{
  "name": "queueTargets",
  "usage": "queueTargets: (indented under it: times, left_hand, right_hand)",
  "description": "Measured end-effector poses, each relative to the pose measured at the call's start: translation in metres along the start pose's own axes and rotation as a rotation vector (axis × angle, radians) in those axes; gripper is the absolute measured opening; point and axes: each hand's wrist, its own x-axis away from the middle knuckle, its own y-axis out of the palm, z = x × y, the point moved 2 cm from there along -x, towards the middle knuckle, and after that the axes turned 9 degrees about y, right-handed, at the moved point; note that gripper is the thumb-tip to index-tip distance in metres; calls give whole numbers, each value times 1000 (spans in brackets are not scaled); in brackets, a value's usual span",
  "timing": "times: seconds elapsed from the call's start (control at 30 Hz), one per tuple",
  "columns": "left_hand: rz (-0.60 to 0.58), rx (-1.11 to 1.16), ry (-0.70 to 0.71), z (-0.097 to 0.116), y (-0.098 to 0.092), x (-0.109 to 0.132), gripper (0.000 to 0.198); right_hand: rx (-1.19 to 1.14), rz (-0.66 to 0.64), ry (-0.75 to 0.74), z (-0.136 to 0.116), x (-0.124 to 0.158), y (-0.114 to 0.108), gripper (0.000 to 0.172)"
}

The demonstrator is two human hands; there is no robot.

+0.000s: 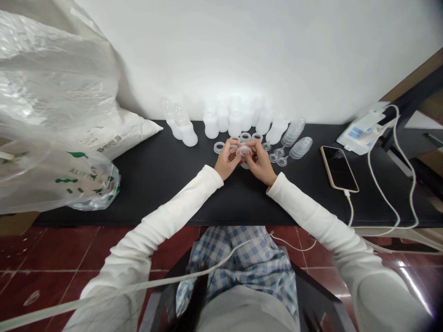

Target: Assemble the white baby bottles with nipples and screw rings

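Observation:
Both my hands meet over the middle of the black table [152,175]. Between my left hand [227,159] and my right hand [260,163] is a clear round plastic ring cap [244,150], with the fingers of both hands closed on its rim. Loose ring caps [218,147] lie around and just beyond my fingers. Close to my right hand are several small clear round pieces with stems [281,161]. White plastic bottles [211,123] stand in a group behind the caps, against the wall.
Two white bottles with clear domed tops [188,133] stand left of the group. Nested clear domed covers [301,147] lie at right. A phone [339,168] with a charging cable and a white power strip [362,131] sit farther right. Big plastic bags [55,175] cover the left end.

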Motion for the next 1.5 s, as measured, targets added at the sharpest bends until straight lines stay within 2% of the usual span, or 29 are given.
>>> queueTargets:
  times: [0.13,0.37,0.63,0.83,1.1,1.2,1.5]
  left_hand:
    - [-63,-5,42,2,-1,1,54]
    - [17,-100,30,-4,-1,1,52]
    - [60,-164,-6,-4,-2,1,38]
    - [93,-163,3,-1,-2,0,34]
    - [18,-166,43,5,-1,2,42]
    - [2,-207,56,7,-1,3,45]
    - [-11,-390,55,-5,-5,2,41]
  right_hand:
    - [117,28,-14,2,0,-4,41]
    - [263,-80,-100,4,-3,-10,39]
    - [71,-81,14,5,0,-2,34]
    - [103,-47,39,3,1,-1,37]
    - [305,-89,-131,5,0,-6,46]
    - [343,-70,-141,4,0,-6,50]
    - [204,-68,-38,0,1,-1,30]
